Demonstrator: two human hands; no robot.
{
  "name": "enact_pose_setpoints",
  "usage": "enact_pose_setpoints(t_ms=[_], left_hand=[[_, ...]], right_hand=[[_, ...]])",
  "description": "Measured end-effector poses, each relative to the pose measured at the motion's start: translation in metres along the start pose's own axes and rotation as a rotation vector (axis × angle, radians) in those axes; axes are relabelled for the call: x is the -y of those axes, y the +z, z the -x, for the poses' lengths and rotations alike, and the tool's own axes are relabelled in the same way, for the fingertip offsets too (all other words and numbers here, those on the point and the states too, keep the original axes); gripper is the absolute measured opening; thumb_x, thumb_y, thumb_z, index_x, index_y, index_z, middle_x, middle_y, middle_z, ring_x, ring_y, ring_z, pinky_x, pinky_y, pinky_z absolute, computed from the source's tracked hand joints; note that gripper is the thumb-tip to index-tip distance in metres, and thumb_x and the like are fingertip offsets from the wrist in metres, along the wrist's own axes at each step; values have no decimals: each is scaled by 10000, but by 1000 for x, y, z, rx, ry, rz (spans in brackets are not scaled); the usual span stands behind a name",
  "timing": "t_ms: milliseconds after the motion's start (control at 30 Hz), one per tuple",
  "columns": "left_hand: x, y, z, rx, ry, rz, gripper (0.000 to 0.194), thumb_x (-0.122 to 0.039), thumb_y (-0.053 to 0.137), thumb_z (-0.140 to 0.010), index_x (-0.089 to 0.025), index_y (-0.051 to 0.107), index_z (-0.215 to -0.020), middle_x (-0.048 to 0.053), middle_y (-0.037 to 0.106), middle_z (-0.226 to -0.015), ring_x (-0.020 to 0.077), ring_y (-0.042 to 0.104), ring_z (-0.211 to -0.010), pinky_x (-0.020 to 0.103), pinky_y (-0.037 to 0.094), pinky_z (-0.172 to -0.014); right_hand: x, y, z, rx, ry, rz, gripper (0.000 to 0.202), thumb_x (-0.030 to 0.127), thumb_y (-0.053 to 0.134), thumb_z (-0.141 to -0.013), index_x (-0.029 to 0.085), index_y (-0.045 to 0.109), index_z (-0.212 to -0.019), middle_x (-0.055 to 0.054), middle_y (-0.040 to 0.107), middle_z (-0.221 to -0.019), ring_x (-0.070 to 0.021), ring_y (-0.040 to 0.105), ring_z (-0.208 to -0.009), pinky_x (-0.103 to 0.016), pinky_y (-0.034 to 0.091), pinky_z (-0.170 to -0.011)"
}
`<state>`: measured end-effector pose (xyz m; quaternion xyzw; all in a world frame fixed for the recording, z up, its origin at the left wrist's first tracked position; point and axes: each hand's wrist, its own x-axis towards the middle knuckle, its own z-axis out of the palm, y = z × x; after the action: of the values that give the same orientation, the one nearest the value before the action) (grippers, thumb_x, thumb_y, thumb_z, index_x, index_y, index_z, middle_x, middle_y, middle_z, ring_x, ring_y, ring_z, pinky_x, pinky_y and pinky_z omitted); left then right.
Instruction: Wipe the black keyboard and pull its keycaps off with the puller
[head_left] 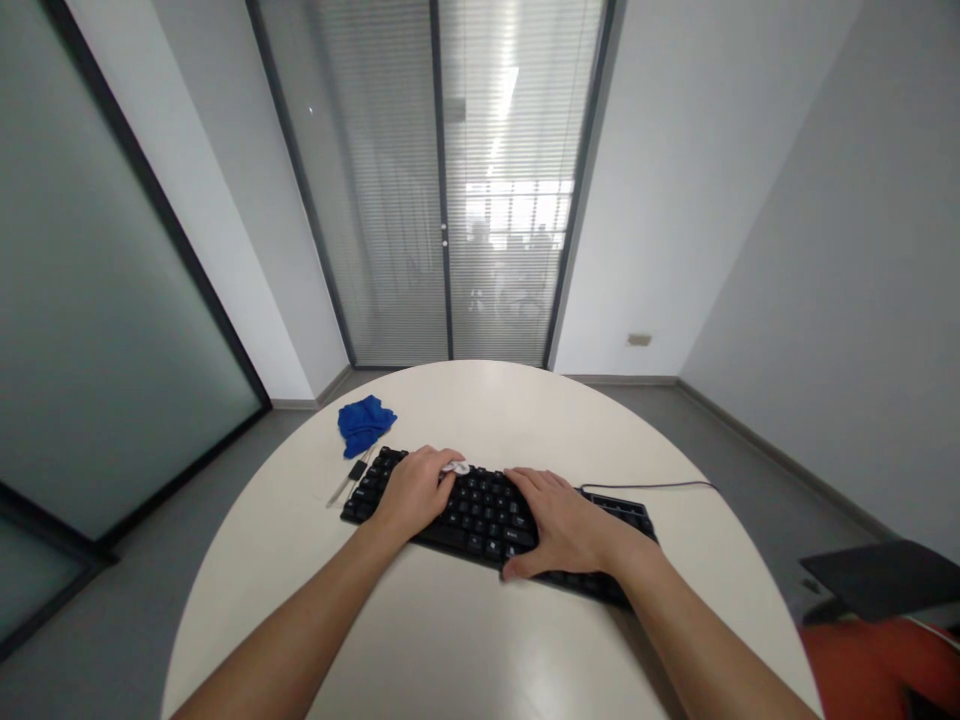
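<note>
A black keyboard (480,515) lies at a slant on the round cream table (480,400). My left hand (417,490) is over its left part, fingers closed around a small white item (457,467) at the back edge of the keys; what the item is, I cannot make out. My right hand (555,520) rests across the right part, thumb at the front edge and fingers at the back edge, gripping the keyboard. Behind the keyboard's left end sits a crumpled blue cloth (364,424). Beside that end are a small black object (358,470) and thin pale sticks (339,492).
From the keyboard's back edge a dark cable (652,486) runs to the table's right edge. At the lower right, beyond the table, are a black flat surface (885,578) and something red (877,665). Glass panels with blinds (495,200) stand behind the table.
</note>
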<state>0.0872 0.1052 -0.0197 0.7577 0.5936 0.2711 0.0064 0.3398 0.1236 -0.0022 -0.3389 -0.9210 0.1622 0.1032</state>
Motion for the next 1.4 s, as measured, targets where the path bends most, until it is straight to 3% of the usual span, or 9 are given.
enact_pose_setpoints(t_ms=[133,367,500,667,800,900,1100,1267,1400], left_hand=[[-1,9,-2,-66,-42,43,270,-183,521,-925,-233,664,-1149,55,703,-1053,213,631,-1002,344,481,-930],[-7,2,-8,59,73,37,258,-146,537,-901,-229,687,-1094,58,705,-1004,231,625,-979,368,470,-925],[-9,-3,-7,68,107,41,252,-133,527,-896,-233,690,-1060,50,700,-984,226,624,-952,363,472,-904],[-10,11,-7,-48,29,66,291,-109,550,-884,-227,667,-1123,50,699,-1058,217,619,-1016,346,467,-949],[-13,19,-10,13,37,90,282,-125,544,-902,-226,673,-1130,53,701,-1043,214,627,-1009,338,476,-939],[-16,15,-11,82,106,66,274,-127,535,-906,-232,688,-1107,55,704,-1019,220,627,-992,347,471,-934],[-24,2,-8,112,198,25,282,-117,513,-895,-236,697,-1072,55,702,-961,230,624,-953,349,475,-886],[-25,1,-4,58,125,102,283,-99,515,-861,-232,696,-1033,48,711,-964,231,635,-946,356,482,-887],[-24,4,-1,-60,11,417,222,-130,544,-863,-214,683,-1013,37,719,-1038,208,647,-994,341,477,-941]], right_hand=[[-1,1,0,-2,4,-4,1194,756,755,-536,132,381,-1482,-212,436,-1479,-402,410,-1346,-557,262,-1147],[-1,1,-1,15,4,14,1201,765,741,-545,103,381,-1480,-212,433,-1483,-387,414,-1344,-521,283,-1148],[0,0,0,14,8,4,1200,767,744,-537,117,384,-1480,-203,440,-1479,-393,421,-1335,-531,292,-1141],[3,0,0,10,12,9,1208,759,752,-538,94,382,-1477,-219,435,-1479,-395,410,-1346,-535,271,-1154],[4,0,0,4,5,11,1179,731,771,-540,88,405,-1458,-223,456,-1458,-385,438,-1322,-519,292,-1142],[4,-1,0,-7,-4,15,1136,717,777,-549,96,433,-1436,-217,474,-1441,-378,461,-1297,-510,316,-1123],[2,0,1,-9,-12,21,1167,729,769,-557,75,413,-1456,-218,471,-1448,-375,454,-1304,-500,311,-1131],[1,-1,1,-36,-27,-12,1149,742,768,-548,112,439,-1452,-199,490,-1445,-374,464,-1303,-502,328,-1122],[6,-3,-3,-136,10,-44,810,626,687,-769,120,531,-1382,-181,584,-1361,-336,535,-1241,-476,383,-1081]])
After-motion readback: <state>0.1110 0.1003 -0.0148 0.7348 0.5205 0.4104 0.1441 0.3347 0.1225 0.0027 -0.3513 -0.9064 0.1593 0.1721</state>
